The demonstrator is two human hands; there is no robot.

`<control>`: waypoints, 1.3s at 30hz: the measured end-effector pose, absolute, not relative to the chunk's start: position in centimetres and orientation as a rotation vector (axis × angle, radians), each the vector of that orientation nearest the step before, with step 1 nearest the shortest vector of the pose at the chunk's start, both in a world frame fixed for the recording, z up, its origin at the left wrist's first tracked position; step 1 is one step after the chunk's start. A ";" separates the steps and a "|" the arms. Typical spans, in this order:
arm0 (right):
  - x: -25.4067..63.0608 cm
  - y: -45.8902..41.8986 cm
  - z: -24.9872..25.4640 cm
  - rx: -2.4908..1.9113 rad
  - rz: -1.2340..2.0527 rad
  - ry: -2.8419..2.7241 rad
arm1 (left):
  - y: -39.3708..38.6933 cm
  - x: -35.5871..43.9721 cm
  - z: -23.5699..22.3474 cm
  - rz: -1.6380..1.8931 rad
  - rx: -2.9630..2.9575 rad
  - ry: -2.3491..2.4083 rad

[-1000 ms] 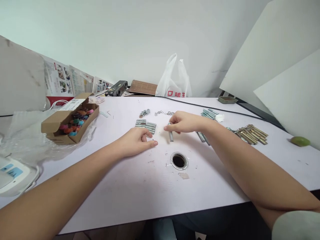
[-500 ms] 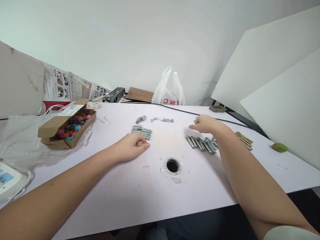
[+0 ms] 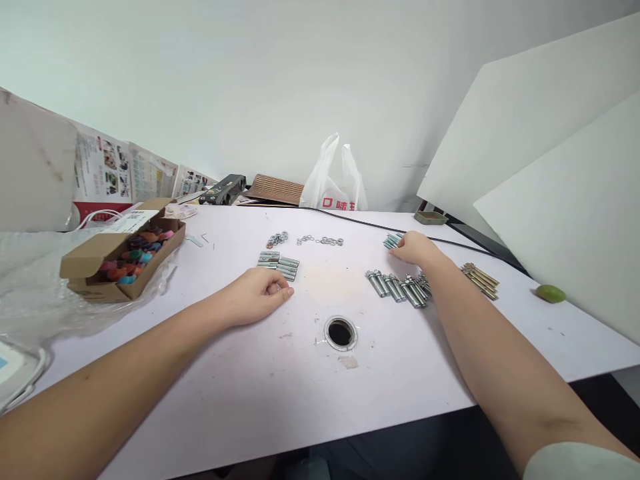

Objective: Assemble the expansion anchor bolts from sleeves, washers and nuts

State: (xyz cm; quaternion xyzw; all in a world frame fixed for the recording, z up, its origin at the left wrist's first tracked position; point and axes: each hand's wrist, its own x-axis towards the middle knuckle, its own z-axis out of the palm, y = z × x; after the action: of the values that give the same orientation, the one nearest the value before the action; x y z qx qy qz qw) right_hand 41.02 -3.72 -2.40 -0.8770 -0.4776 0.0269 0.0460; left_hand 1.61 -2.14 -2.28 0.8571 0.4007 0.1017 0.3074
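My left hand [image 3: 257,297] rests on the white table with its fingers curled in and thumb forward; nothing shows in it. Just behind it lie short silver metal sleeves [image 3: 287,268] in two rows. At the far right, my right hand [image 3: 419,249] has its fingers bent together at a small pile of thin bluish-silver screws [image 3: 391,241]. What its fingertips hold, if anything, is hidden. Nearer to me, under the right wrist, are thick silver expansion bolts [image 3: 395,288], partly covered by the forearm. Brass-coloured bolts [image 3: 481,281] lie right of that arm.
Nuts [image 3: 277,239] and washers [image 3: 330,241] lie toward the back. A round hole with a metal rim [image 3: 327,333] opens in the table. A box of colourful pieces [image 3: 170,241] stands left, a plastic bag [image 3: 333,183] behind, a green fruit [image 3: 550,293] right. A black cable [image 3: 360,221] crosses behind.
My right hand has come down onto the thin screws, and its outstretched finger has bent inward. The left hand keeps its place beside the sleeves. The whole view has shifted slightly.
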 end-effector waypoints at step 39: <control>24.1 -5.8 -2.3 -1.572 0.808 -1.850 | -2.7 1.8 -2.3 0.604 2.156 1.037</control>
State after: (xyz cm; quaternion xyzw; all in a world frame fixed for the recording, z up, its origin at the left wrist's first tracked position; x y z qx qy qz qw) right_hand 24.05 -5.85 -2.34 -0.5886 -0.6926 0.3024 0.2871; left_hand 1.81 -2.67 -2.30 0.8246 0.3965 0.2310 0.3308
